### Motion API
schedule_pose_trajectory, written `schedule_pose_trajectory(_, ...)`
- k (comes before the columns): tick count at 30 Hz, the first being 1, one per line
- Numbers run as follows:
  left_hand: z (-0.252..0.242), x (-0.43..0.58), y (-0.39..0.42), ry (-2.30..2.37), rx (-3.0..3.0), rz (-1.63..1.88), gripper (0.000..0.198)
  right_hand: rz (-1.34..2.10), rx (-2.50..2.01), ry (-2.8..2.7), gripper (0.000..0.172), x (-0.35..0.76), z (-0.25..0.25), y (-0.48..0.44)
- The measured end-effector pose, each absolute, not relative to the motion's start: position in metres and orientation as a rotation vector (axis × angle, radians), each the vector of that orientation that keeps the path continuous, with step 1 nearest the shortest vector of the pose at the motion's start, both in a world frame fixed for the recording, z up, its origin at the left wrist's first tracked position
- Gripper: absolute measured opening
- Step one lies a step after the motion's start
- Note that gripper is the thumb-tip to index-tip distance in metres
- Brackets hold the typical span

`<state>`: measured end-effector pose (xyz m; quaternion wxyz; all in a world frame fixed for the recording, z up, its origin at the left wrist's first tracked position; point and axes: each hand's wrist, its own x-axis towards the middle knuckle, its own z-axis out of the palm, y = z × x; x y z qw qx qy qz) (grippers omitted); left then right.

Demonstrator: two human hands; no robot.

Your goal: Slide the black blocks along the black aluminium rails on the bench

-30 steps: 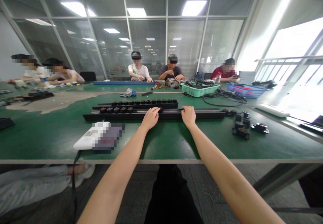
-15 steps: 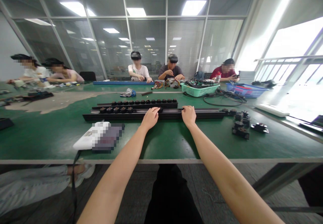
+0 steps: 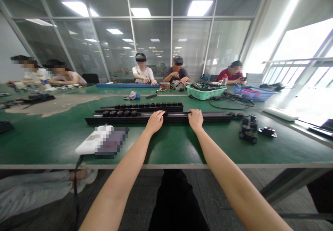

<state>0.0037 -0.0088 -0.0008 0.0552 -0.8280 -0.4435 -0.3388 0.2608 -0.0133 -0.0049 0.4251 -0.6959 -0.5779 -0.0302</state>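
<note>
A long black rail [image 3: 119, 120] lies across the table in front of me, with several round-topped black modules [image 3: 120, 113] seated in its left part. My left hand [image 3: 155, 120] is closed over the middle of the rail, its fingertips at a small black module [image 3: 165, 113]. Farther right, my right hand [image 3: 196, 120] bends its fingers over the rail's top, gripping it; a small dark bit shows at the fingertips. Behind lies a second, shorter rail [image 3: 140, 108] with a row of similar modules. Loose modules [image 3: 248, 133] sit off the rail's right end.
A white device and a dark, blurred-out flat item [image 3: 110, 142] lie at front left on the green table [image 3: 177, 147]. Farther back are a green basket [image 3: 205, 93] of cables, a blue basket [image 3: 256, 93] and a crumpled glove [image 3: 131, 96]. Several people sit around the table.
My right hand has shifted slightly to the right along the rail. My left hand and the rails look unmoved.
</note>
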Motion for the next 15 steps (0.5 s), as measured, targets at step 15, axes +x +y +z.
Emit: schedule_pose_trajectory(15,-0.0012,0.0030,-0.0083,-1.338,-2.519,-1.022,0.045,-0.055,-1.741,-1.408,0.041,0.2636,-0.0047,-0.0117)
